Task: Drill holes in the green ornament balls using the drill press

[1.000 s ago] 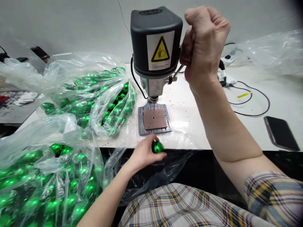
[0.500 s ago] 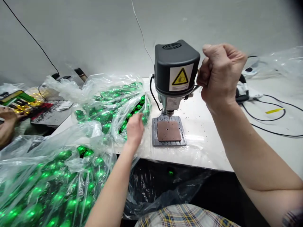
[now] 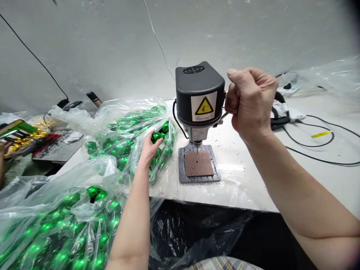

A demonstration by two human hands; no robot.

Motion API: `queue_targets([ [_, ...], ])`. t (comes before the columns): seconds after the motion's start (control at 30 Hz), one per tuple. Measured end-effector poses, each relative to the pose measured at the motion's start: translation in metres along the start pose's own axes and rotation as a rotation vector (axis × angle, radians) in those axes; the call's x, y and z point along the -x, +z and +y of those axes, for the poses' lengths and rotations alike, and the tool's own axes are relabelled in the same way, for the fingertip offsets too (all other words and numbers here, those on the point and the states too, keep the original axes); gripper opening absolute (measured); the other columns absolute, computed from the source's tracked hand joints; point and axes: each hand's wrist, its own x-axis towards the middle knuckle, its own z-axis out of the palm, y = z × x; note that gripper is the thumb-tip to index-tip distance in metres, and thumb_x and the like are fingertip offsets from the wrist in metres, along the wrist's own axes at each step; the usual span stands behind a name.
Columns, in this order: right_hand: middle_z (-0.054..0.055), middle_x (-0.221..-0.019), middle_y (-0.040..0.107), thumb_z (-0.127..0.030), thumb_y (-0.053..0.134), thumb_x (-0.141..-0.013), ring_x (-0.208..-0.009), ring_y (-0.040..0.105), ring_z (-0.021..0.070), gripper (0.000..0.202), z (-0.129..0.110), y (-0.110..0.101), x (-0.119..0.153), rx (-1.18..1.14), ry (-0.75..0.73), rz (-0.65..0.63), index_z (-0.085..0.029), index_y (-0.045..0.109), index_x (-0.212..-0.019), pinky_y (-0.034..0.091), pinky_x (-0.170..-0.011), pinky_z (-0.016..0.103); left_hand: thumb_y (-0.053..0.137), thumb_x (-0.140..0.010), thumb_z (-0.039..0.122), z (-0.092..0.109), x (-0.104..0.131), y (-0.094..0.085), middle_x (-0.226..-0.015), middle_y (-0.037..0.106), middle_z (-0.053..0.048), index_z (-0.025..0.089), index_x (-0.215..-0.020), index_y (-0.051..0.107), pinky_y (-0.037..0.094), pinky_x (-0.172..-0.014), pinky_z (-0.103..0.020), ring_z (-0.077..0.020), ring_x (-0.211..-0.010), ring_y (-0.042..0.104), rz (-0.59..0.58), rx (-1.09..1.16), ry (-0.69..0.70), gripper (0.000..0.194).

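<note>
My left hand (image 3: 149, 148) is at the mouth of a clear plastic bag (image 3: 135, 152) full of shiny green balls. Thumb and fingers are spread around a green ball (image 3: 156, 137) there; whether they grip it is unclear. My right hand (image 3: 251, 101) is closed in a fist on the feed lever (image 3: 224, 115) of a small bench drill press (image 3: 199, 93), its grip hidden inside the fingers. Below the drill bit (image 3: 197, 150), a brown square plate (image 3: 199, 168) with a small dark hole lies on the grey base (image 3: 182, 176).
Another bag of green balls (image 3: 64, 232) fills the lower left. A co-worker's hand (image 3: 3, 150) is at the far left edge, near gold balls (image 3: 26, 140). Black cables (image 3: 333, 161) and a black headband-like item (image 3: 281, 112) lie on the right of the white table (image 3: 250, 180).
My left hand has moved left to the bag's mouth, and its fingers have spread around a green ball. My right hand remains on the lever. The whole view has shifted slightly.
</note>
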Motion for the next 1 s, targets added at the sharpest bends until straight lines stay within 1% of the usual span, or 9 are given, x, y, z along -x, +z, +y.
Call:
queue_targets([
  [0.13, -0.009, -0.038, 0.034, -0.007, 0.056, -0.086, -0.031, 0.027, 0.0047, 0.047, -0.001, -0.001, 0.0, 0.007, -0.008, 0.006, -0.02, 0.034, -0.046, 0.014, -0.03, 0.023, 0.075, -0.076, 0.036, 0.034, 0.056, -0.016, -0.115, 0.067, -0.005, 0.027, -0.134, 0.056, 0.054, -0.082, -0.028, -0.0181, -0.097, 0.066, 0.065, 0.773, -0.018, 0.062],
  [0.27, -0.008, -0.04, 0.033, -0.017, 0.062, -0.088, -0.032, 0.028, 0.0053, 0.049, 0.001, -0.003, -0.001, 0.044, 0.007, -0.012, -0.021, 0.033, -0.049, 0.016, -0.031, 0.023, 0.064, -0.086, 0.046, 0.05, 0.1, -0.004, -0.105, 0.07, -0.009, 0.021, -0.116, 0.063, 0.055, -0.075, -0.03, -0.0189, -0.086, 0.067, -0.2, 1.163, -0.3, 0.039],
  [0.37, -0.007, -0.041, 0.035, -0.029, 0.067, -0.088, -0.032, 0.028, 0.006, 0.051, 0.003, -0.004, -0.002, 0.069, 0.007, -0.015, -0.021, 0.033, -0.051, 0.019, -0.032, 0.024, 0.067, -0.085, 0.046, 0.045, 0.115, 0.019, -0.107, 0.07, -0.009, 0.018, -0.103, 0.066, 0.055, -0.08, -0.031, -0.0191, -0.093, 0.066, -0.284, 1.241, -0.443, 0.033],
  [0.43, -0.007, -0.041, 0.036, -0.028, 0.068, -0.087, -0.032, 0.028, 0.0064, 0.05, 0.002, -0.003, -0.002, 0.05, 0.013, -0.003, -0.022, 0.034, -0.05, 0.018, -0.032, 0.025, 0.076, -0.077, 0.039, 0.039, 0.118, 0.034, -0.112, 0.068, -0.007, 0.019, -0.105, 0.066, 0.055, -0.081, -0.029, -0.0171, -0.095, 0.065, -0.259, 1.195, -0.42, 0.035],
  [0.6, -0.008, -0.039, 0.032, -0.018, 0.065, -0.087, -0.032, 0.024, 0.0053, 0.051, 0.001, -0.001, -0.002, -0.003, 0.018, 0.009, -0.021, 0.032, -0.048, 0.015, -0.031, 0.024, 0.085, -0.067, 0.027, 0.034, 0.117, 0.053, -0.117, 0.067, -0.006, 0.023, -0.13, 0.058, 0.051, -0.079, -0.023, -0.0153, -0.099, 0.064, -0.242, 0.906, -0.296, 0.068],
  [0.67, -0.009, -0.039, 0.031, -0.017, 0.064, -0.088, -0.032, 0.023, 0.0048, 0.05, 0.002, 0.0, -0.002, 0.011, 0.009, 0.014, -0.021, 0.032, -0.049, 0.016, -0.031, 0.023, 0.082, -0.071, 0.029, 0.033, 0.113, 0.053, -0.113, 0.067, -0.005, 0.023, -0.129, 0.057, 0.051, -0.072, -0.022, -0.0149, -0.093, 0.065, -0.273, 0.948, -0.316, 0.064],
  [0.77, -0.008, -0.04, 0.03, -0.019, 0.063, -0.089, -0.033, 0.024, 0.0045, 0.05, 0.002, -0.001, -0.003, 0.054, 0.02, 0.019, -0.021, 0.031, -0.05, 0.018, -0.032, 0.021, 0.076, -0.077, 0.039, 0.031, 0.106, 0.053, -0.105, 0.069, -0.006, 0.025, -0.123, 0.054, 0.051, -0.066, -0.024, -0.0167, -0.083, 0.068, -0.346, 1.117, -0.463, 0.053],
  [0.87, -0.007, -0.04, 0.03, -0.03, 0.067, -0.088, -0.033, 0.025, 0.005, 0.053, 0.003, -0.002, -0.003, 0.071, 0.014, 0.011, -0.021, 0.03, -0.051, 0.017, -0.032, 0.022, 0.062, -0.088, 0.054, 0.031, 0.102, 0.053, -0.108, 0.069, -0.01, 0.025, -0.12, 0.052, 0.055, -0.07, -0.03, -0.0223, -0.092, 0.071, -0.357, 1.279, -0.6, 0.045],
  [1.0, -0.006, -0.042, 0.031, -0.048, 0.067, -0.088, -0.034, 0.028, 0.0057, 0.059, 0.004, -0.004, -0.004, 0.129, 0.01, -0.027, -0.022, 0.027, -0.053, 0.019, -0.033, 0.023, 0.054, -0.096, 0.04, 0.035, 0.102, 0.054, -0.11, 0.068, -0.01, 0.023, -0.117, 0.053, 0.059, -0.08, -0.036, -0.0241, -0.1, 0.07, -0.281, 1.381, -0.714, 0.027],
])
